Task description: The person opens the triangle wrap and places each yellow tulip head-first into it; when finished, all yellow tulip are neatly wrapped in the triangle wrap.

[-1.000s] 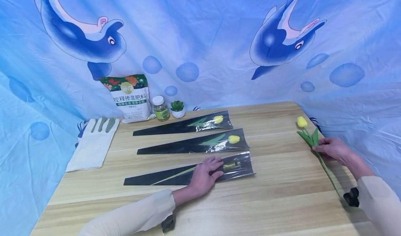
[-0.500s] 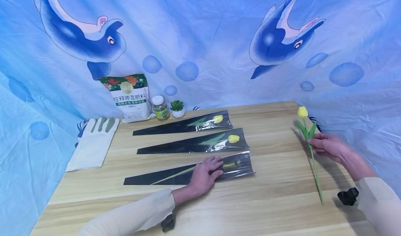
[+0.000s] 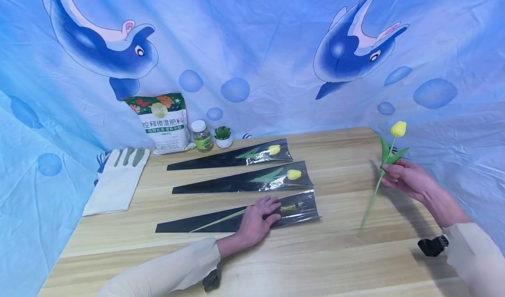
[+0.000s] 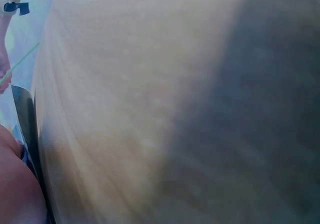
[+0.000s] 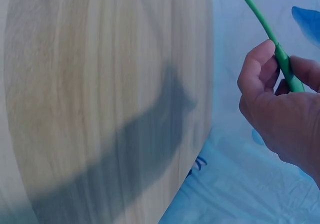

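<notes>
My right hand [image 3: 410, 181] pinches a yellow tulip [image 3: 398, 129] just below its leaves, raised over the right side of the table. The bloom points up and the bare stem slants down to the left. In the right wrist view, thumb and fingers grip the green stem [image 5: 283, 64]. Flat on the nearest black flower sleeve [image 3: 189, 224] rests my left hand [image 3: 258, 220]. A stem and a gold-yellow item show through its film, partly hidden by that hand. Two more sleeves lie behind, a middle one [image 3: 213, 186] and a far one [image 3: 205, 160], each with a yellow tulip inside.
A white fertilizer bag [image 3: 165, 128], a lidded jar [image 3: 202, 137] and a small potted succulent [image 3: 223, 137] stand along the back. White gloves [image 3: 114, 187] lie at the left. A blue dolphin-printed curtain [image 3: 268, 47] hangs behind the wooden table [image 3: 335, 262].
My right hand has lifted the tulip from the table's right edge, and the stem's lower end has swung to the left. My left hand has stayed on the near sleeve.
</notes>
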### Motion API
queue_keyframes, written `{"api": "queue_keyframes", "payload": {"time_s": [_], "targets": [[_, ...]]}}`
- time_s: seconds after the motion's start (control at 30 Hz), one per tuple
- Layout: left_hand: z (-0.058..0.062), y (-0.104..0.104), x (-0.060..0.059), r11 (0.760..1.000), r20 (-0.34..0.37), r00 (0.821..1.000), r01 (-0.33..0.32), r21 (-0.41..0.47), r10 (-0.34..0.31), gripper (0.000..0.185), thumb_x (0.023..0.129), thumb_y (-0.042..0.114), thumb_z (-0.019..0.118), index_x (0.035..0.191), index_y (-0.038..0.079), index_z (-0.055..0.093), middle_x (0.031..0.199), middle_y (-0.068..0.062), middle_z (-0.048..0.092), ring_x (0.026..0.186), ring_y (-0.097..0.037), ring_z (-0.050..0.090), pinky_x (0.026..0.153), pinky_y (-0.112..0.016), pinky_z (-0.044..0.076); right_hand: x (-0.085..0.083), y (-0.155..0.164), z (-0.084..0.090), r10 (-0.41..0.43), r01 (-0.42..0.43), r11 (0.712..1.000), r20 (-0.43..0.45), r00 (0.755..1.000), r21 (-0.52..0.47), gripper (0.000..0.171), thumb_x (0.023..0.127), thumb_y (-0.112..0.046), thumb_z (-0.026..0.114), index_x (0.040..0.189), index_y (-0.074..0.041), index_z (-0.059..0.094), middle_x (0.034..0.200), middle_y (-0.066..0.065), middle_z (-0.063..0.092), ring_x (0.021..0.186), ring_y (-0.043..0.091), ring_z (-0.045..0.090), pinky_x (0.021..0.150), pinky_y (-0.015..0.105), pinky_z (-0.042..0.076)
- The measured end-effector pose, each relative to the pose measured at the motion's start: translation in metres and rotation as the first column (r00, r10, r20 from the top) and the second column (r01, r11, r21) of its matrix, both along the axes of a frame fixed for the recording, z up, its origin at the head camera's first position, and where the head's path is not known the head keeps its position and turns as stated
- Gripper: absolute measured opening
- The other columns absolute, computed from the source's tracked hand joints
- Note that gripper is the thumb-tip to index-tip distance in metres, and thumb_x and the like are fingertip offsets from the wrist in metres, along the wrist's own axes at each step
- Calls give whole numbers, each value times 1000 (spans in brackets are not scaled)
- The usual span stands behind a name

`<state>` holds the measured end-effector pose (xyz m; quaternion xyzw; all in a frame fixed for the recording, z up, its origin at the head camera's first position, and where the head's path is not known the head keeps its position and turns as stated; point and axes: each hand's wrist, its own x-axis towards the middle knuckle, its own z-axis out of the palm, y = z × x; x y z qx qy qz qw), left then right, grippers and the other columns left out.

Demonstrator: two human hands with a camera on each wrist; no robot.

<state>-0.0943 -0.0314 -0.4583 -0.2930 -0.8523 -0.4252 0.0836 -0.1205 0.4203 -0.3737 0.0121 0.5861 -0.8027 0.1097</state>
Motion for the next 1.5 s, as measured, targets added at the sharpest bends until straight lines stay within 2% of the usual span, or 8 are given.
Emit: {"api": "queue_keyframes", "payload": {"time_s": [0.13, 0.33, 0.57, 0.67, 0.8, 1.13, 1.33, 1.5], "targets": [[-1, 0, 0, 1000, -7, 1000, 0, 0, 0, 35, 86, 11, 78, 118, -1, 72, 127, -16, 65, 125, -37, 56, 104, -53, 44, 1, -6, 2, -20, 17, 993, -32, 999, -118, 19, 101, 10, 46, 103, -3, 60, 78, 4, 56, 78, 18, 65, 80, 36, 60], [-1, 1, 0, 1000, -1, 1000, -4, 8, 4, 35, 85, 10, 79, 117, -1, 72, 127, -16, 65, 125, -37, 56, 104, -52, 44, 1, -16, 3, -65, 40, 959, -79, 995, -282, 23, 98, 16, 46, 110, -3, 54, 95, 11, 64, 87, 23, 69, 81, 41, 60], [-2, 1, 0, 1000, 3, 1000, -8, 2, 8, 35, 86, 11, 79, 118, 0, 72, 128, -15, 65, 126, -36, 56, 105, -52, 43, 4, -27, 9, -139, 95, 913, -84, 987, -396, 21, 96, 17, 49, 107, 0, 55, 90, 14, 66, 84, 27, 70, 79, 44, 60], [-2, 1, 0, 1000, 6, 1000, -5, 6, 5, 35, 86, 11, 79, 118, 0, 72, 128, -15, 65, 126, -36, 55, 105, -53, 43, 6, -33, 11, -171, 125, 901, -76, 982, -415, 22, 97, 17, 49, 109, 0, 55, 91, 15, 66, 84, 28, 70, 79, 44, 60], [-2, 1, 1, 1000, 9, 1000, -5, 7, 5, 35, 86, 11, 79, 119, -1, 72, 128, -15, 65, 126, -36, 55, 105, -52, 43, 10, -40, 10, -196, 143, 903, -92, 976, -405, 21, 98, 16, 48, 109, -1, 54, 91, 14, 65, 84, 26, 70, 81, 41, 59], [-2, 3, 1, 1000, -2, 1000, -11, 15, 11, 36, 84, 10, 80, 118, 0, 72, 127, -15, 65, 125, -35, 56, 106, -52, 42, 16, -60, -4, -205, 140, 886, -101, 974, -443, 22, 98, 17, 44, 101, 1, 59, 80, 15, 66, 78, 24, 70, 84, 43, 58], [-2, 4, 1, 1000, 1, 1000, -11, 10, 11, 36, 85, 10, 79, 119, 0, 72, 127, -14, 66, 126, -34, 56, 105, -51, 44, 20, -71, -12, -220, 138, 893, -148, 964, -429, 26, 97, 20, 44, 100, 2, 62, 81, 16, 67, 78, 24, 71, 84, 44, 58], [-2, 5, 1, 1000, 1, 1000, -13, 7, 13, 36, 85, 10, 79, 119, 0, 72, 127, -14, 66, 126, -33, 56, 105, -51, 44, 24, -80, -17, -217, 153, 909, -128, 968, -388, 21, 96, 19, 48, 98, 3, 62, 87, 16, 67, 83, 25, 71, 86, 42, 57]]}}
